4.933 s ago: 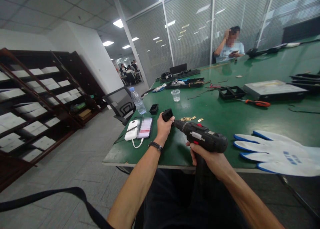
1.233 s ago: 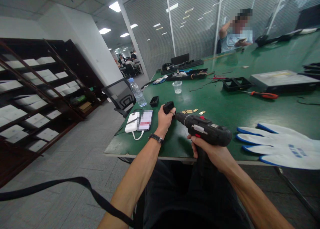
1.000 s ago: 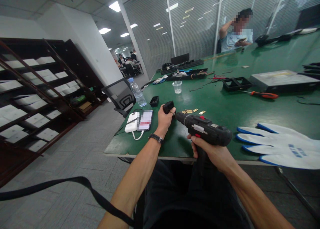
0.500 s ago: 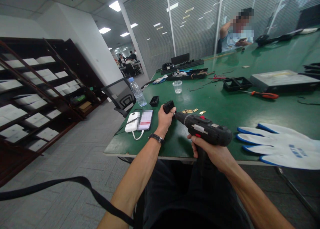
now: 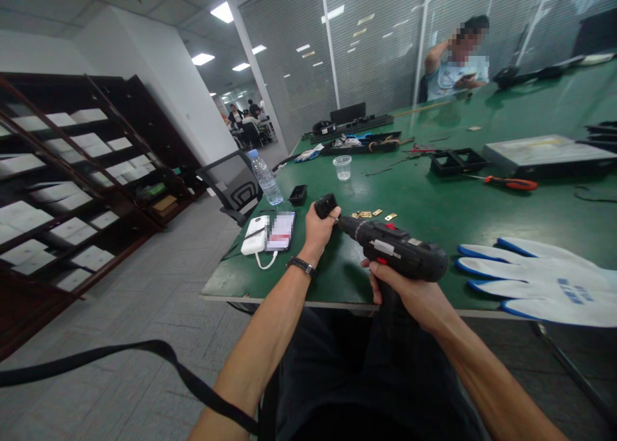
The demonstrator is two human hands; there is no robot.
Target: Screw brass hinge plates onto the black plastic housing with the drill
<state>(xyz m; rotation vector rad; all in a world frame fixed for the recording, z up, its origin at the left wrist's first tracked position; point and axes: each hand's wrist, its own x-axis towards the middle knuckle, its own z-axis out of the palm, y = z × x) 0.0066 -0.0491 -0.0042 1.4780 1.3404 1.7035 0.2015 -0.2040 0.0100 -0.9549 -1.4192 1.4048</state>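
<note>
My left hand (image 5: pixel 318 227) is wrapped round a small black plastic part (image 5: pixel 326 204) just above the green table (image 5: pixel 414 209). In my right hand (image 5: pixel 400 285) is a black cordless drill (image 5: pixel 398 249), gripped by its handle. The drill points left, and its tip meets the side of the black part near my left thumb; the exact contact point is too small to make out. Several small brass-coloured plates (image 5: pixel 365 215) lie just beyond the drill's chuck. A small black box (image 5: pixel 297 195) stands behind my left hand.
A water bottle (image 5: pixel 265 179), power bank (image 5: pixel 254 235) and phone (image 5: pixel 280 231) are at left. Beyond stand a plastic cup (image 5: pixel 342 168) and tool tray (image 5: pixel 361 143). White gloves (image 5: pixel 554 283), a screwdriver (image 5: pixel 511 182) and a metal case (image 5: pixel 549 155) lie right. A person (image 5: pixel 456 74) sits across.
</note>
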